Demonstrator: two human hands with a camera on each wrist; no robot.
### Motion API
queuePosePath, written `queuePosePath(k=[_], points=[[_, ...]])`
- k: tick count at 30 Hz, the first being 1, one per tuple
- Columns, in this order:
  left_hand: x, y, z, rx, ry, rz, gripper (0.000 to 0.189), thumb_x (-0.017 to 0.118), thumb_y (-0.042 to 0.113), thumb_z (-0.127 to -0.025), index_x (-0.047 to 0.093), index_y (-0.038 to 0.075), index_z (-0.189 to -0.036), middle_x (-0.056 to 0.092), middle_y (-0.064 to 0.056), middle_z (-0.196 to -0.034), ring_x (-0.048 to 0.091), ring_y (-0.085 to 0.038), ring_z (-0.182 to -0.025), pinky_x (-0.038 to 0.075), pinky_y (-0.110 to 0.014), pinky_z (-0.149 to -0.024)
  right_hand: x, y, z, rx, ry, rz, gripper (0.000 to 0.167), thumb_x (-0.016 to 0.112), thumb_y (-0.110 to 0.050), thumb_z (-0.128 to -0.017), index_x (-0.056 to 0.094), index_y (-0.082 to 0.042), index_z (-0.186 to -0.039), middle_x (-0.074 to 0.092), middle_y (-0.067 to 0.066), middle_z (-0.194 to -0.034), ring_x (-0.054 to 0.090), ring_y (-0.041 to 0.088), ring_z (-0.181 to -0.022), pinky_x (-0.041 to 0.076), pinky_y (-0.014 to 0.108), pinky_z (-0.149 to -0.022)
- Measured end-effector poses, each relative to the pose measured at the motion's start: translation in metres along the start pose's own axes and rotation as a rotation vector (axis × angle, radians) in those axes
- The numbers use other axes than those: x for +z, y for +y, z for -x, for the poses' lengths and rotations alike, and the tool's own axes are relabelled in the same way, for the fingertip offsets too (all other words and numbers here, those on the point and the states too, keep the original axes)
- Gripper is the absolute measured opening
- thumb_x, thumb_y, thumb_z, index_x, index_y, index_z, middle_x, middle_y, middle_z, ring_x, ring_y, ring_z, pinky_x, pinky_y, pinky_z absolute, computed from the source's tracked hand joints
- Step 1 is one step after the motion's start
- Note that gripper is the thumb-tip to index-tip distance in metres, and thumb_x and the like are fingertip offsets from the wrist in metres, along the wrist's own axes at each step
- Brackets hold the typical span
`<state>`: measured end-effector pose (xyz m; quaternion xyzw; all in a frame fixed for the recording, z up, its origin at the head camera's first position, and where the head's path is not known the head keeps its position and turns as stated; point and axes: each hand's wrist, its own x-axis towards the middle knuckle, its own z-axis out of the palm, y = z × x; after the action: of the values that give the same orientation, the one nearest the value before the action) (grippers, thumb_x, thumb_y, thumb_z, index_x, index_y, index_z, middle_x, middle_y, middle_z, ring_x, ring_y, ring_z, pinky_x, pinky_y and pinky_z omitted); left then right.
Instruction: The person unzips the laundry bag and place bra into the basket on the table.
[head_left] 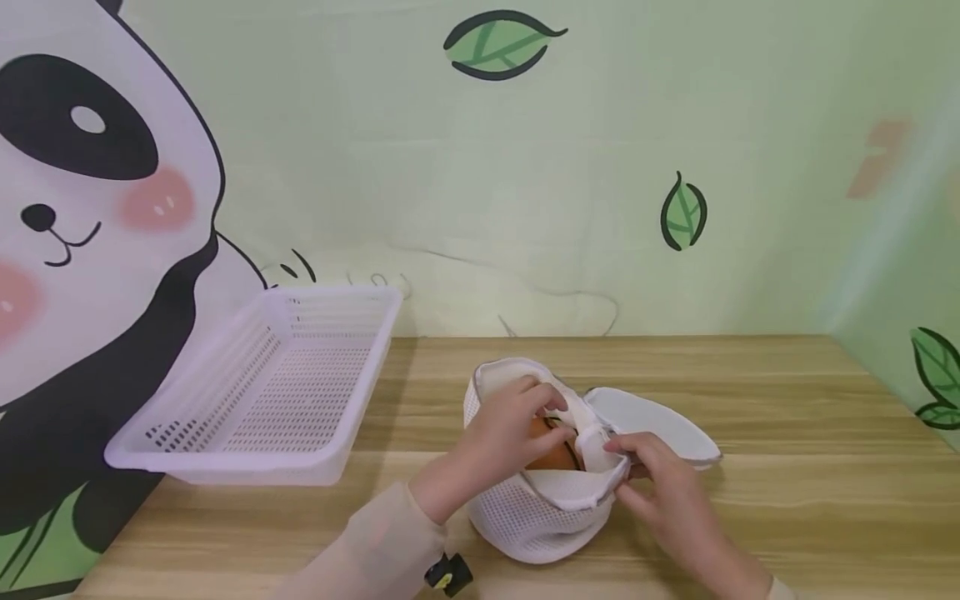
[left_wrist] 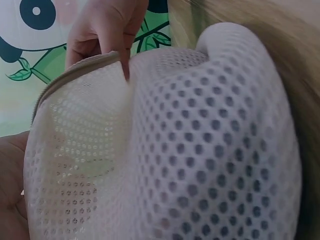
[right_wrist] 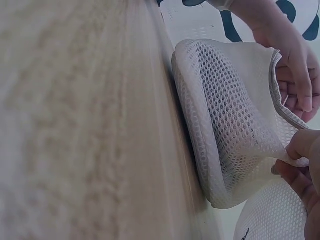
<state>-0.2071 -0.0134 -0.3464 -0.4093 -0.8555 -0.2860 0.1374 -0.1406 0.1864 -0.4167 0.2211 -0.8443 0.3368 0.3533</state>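
Observation:
A white mesh laundry bag [head_left: 536, 521] stands on the table with its zipped top undone. Its round lid flap [head_left: 656, 425] lies folded out to the right. Inside sits an orange item with black lines [head_left: 551, 454], mostly covered by my hand and the bag, so its kind cannot be told. My left hand [head_left: 510, 421] is over the opening with fingers loosely bent, gripping nothing that I can see. On the right side, my right hand [head_left: 667, 492] pinches the bag's rim between thumb and fingers; the right wrist view shows this pinch on the mesh [right_wrist: 225, 100] too.
A white plastic basket [head_left: 341, 450] with slotted sides stands at the left of the wooden table [head_left: 817, 500]. Behind the table rises a green backdrop [head_left: 360, 167] with a panda and leaves. A small black device [head_left: 448, 575] is by the left sleeve.

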Motion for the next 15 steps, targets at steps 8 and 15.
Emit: queuePosePath(k=[8,15], points=[[0.004,-0.010,0.009,-0.001,0.022,-0.058,0.021,0.073,0.021,-0.084,0.066,0.006,-0.097,0.063,-0.006,-0.093,0.061,-0.018,-0.085,0.052,-0.026,-0.077,0.001,0.000,0.000,-0.007,0.025,-0.022,0.052,0.072,0.024,-0.055,0.063,-0.002,-0.099,0.065,0.003,-0.095,0.058,-0.003,-0.078,0.049,0.005,-0.069],[0.007,-0.017,0.019,-0.040,0.012,-0.066,0.022,0.074,0.023,-0.083,0.067,0.007,-0.098,0.063,-0.006,-0.096,0.061,-0.017,-0.089,0.051,-0.029,-0.080,0.001,-0.001,0.000,-0.020,0.033,-0.020,0.051,0.071,0.023,-0.055,0.063,-0.003,-0.098,0.065,0.003,-0.094,0.058,-0.004,-0.078,0.048,0.005,-0.069]])
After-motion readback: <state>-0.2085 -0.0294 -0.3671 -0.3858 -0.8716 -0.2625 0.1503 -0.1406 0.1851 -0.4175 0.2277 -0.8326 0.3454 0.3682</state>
